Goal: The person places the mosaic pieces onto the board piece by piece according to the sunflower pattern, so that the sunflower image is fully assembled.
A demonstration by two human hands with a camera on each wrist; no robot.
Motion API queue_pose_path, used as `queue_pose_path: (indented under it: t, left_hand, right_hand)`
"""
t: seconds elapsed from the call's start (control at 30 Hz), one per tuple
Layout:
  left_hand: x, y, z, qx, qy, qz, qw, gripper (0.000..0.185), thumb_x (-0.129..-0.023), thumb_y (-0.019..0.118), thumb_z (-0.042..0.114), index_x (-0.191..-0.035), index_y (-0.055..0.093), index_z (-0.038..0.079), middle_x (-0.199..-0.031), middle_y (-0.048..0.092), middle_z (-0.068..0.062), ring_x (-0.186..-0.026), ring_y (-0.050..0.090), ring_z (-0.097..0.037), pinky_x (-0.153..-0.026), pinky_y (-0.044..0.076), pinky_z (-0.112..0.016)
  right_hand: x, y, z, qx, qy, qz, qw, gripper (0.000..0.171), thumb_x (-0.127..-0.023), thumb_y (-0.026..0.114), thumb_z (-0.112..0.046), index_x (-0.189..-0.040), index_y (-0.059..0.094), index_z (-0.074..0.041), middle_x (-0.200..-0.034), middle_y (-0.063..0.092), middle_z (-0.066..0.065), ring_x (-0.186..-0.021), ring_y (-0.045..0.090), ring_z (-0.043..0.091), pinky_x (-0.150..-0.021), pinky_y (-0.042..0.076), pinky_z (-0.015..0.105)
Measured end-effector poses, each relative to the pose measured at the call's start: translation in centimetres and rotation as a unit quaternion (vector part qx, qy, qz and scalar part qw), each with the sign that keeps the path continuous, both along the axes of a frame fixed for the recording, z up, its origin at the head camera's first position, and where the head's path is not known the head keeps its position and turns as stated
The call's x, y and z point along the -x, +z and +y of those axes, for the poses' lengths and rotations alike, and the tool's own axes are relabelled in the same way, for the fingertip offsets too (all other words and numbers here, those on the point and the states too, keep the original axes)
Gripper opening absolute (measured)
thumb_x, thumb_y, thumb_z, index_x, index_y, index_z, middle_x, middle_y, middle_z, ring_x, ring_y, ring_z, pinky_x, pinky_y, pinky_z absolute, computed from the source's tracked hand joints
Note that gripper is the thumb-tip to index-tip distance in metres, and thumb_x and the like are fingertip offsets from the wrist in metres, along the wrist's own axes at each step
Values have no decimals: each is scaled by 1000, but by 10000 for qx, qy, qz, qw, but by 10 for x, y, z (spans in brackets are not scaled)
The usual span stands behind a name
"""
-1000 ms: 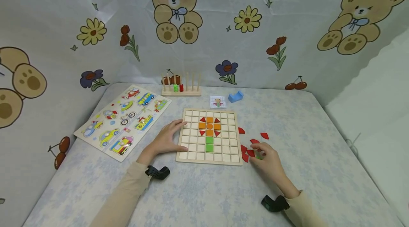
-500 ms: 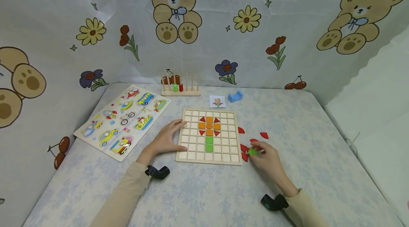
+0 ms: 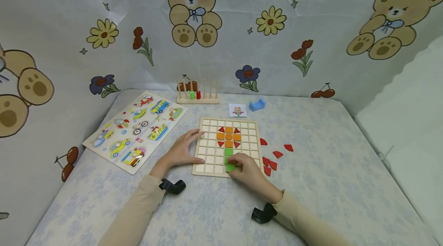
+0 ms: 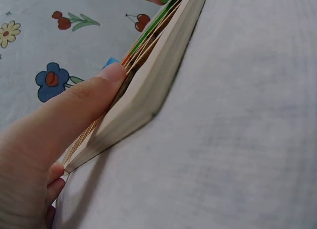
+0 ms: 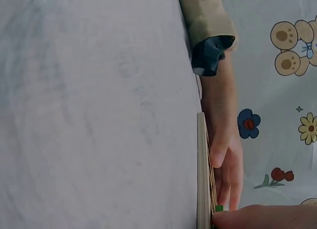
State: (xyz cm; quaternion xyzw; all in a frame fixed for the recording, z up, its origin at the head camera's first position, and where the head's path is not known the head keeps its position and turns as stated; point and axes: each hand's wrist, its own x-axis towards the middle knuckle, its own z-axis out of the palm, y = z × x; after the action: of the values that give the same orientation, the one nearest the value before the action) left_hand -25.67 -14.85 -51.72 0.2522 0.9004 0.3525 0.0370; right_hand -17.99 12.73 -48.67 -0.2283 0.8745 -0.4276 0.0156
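Note:
A square wooden grid board [image 3: 209,168] lies on the table. It bears orange tiles [image 3: 228,130] in a cross, red triangles [image 3: 221,144] at the corners and a column of green squares [image 3: 228,152] below. My left hand [image 3: 179,152] rests on the board's left side, thumb laid over the frame. Near the bottom of the green column my right hand [image 3: 248,169] pinches a green square tile [image 3: 230,168], tilted or flat I cannot tell. Its fingers partly cover the squares above. The right wrist view shows the right thumb [image 5: 262,217] against a sliver of green.
Several red quarter-circle pieces [image 3: 278,154] lie right of the board. Behind it are a pattern card [image 3: 237,110], a blue block [image 3: 257,104] and a peg rack [image 3: 198,100] with green and red rings. A vehicle puzzle board [image 3: 135,130] lies to the left.
My right hand has picked up the green square tile among the red pieces and carried it left onto the board's green column. The left hand has stayed at the board's edge.

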Motion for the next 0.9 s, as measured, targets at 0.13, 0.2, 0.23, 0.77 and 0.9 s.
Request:
queue_pose_path:
  t: [0.13, 0.2, 0.23, 0.77, 0.9]
  left_hand:
    - [0, 0, 1, 5, -15, 37, 10000, 101, -65, 81, 54, -149, 34, 22, -155, 28, -7, -143, 27, -34, -113, 23, -60]
    - [0, 0, 1, 0, -19, 78, 10000, 101, -65, 82, 54, -149, 35, 21, -155, 29, -8, -142, 28, -34, -112, 24, -60]
    - [0, 0, 1, 3, -16, 95, 10000, 101, -65, 82, 54, -149, 35, 21, -155, 29, -8, -142, 28, -35, -112, 24, -60]
    - [0, 2, 0, 91, 21, -1, 10000, 101, -66, 82, 53, -149, 34, 21, -156, 27, -7, -144, 25, -34, -113, 23, -60]
    - [0, 1, 1, 73, 19, -16, 10000, 102, -65, 82, 53, -149, 34, 21, -156, 27, -6, -144, 25, -33, -113, 23, -60]
  right_hand:
    - [1, -6, -2, 96, 37, 27, 9999, 30, -75, 74, 2, -104, 69, -5, -102, 67, 6, -90, 59, 18, -77, 54, 24]
    - [2, -8, -1, 118, 53, 53, 9999, 30, -75, 75, 0, -105, 69, -6, -102, 67, 5, -91, 59, 17, -77, 53, 23]
    - [2, -9, 0, 129, 69, 51, 9999, 30, -76, 76, -1, -105, 69, -6, -103, 67, 5, -91, 58, 17, -77, 52, 22]
    - [2, -10, 0, 302, 261, -104, 9991, 26, -78, 77, -9, -103, 71, -9, -100, 69, 5, -87, 58, 18, -75, 48, 23]
    - [5, -4, 5, 427, 89, -252, 9987, 21, -82, 73, -8, -103, 70, -6, -99, 69, 8, -85, 60, 15, -74, 50, 23]
